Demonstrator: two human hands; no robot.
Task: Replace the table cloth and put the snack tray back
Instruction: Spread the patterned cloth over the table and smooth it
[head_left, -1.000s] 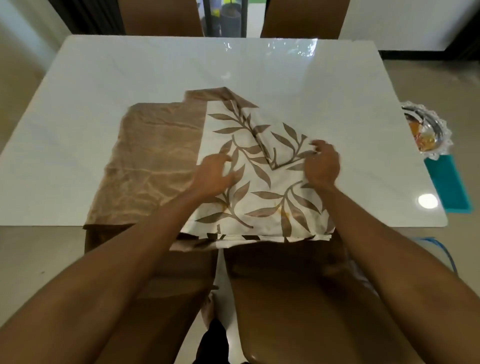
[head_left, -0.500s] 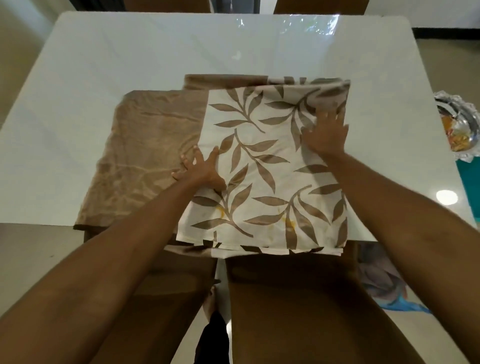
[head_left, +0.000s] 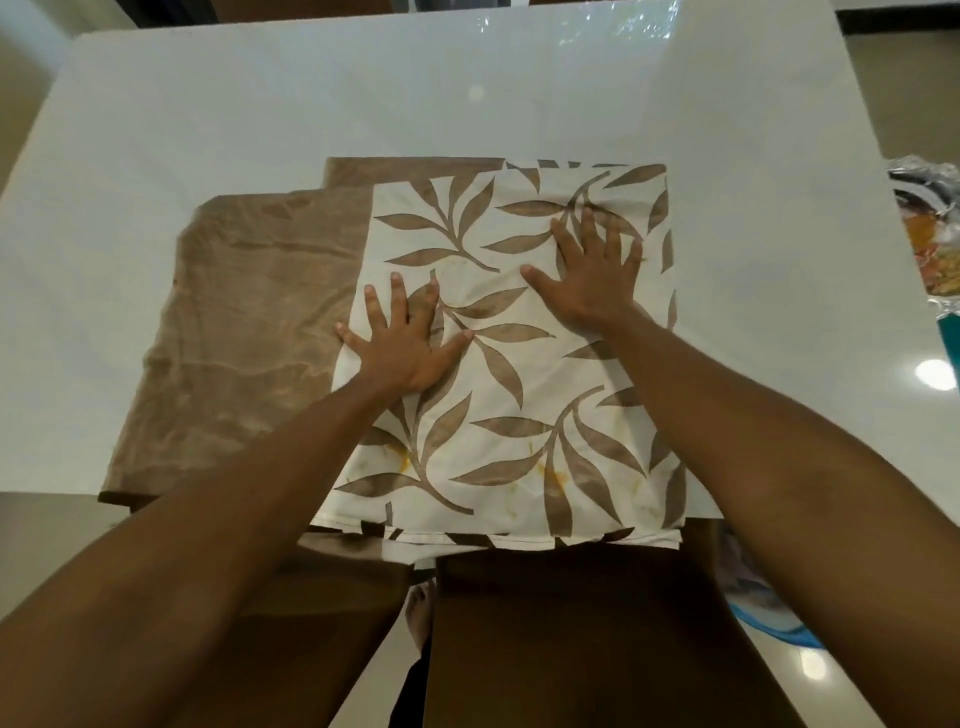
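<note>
Head view: left hand (head_left: 402, 348) and right hand (head_left: 592, 275) press flat on the folded cloth (head_left: 519, 374), each grip released.

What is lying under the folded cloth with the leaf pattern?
A plain brown cloth lies partly under the leaf-pattern cloth, showing at its left and far edges, on the white table. Both hands, left hand and right hand, press flat on top. How far the brown cloth reaches underneath is hidden.

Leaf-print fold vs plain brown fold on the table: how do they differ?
Pattern: the leaf-print fold is cream with brown leaves; the brown fold is plain.
Layering: the leaf-print fold lies on top, the brown fold shows from under its left and far edges.
Contact: the left hand and right hand press flat on the leaf-print fold; the brown fold is at most touched at its edge.
Stains: yellow marks on the leaf-print fold, none plain on the brown.
Both lie flat on the table, overhanging its near edge.
</note>
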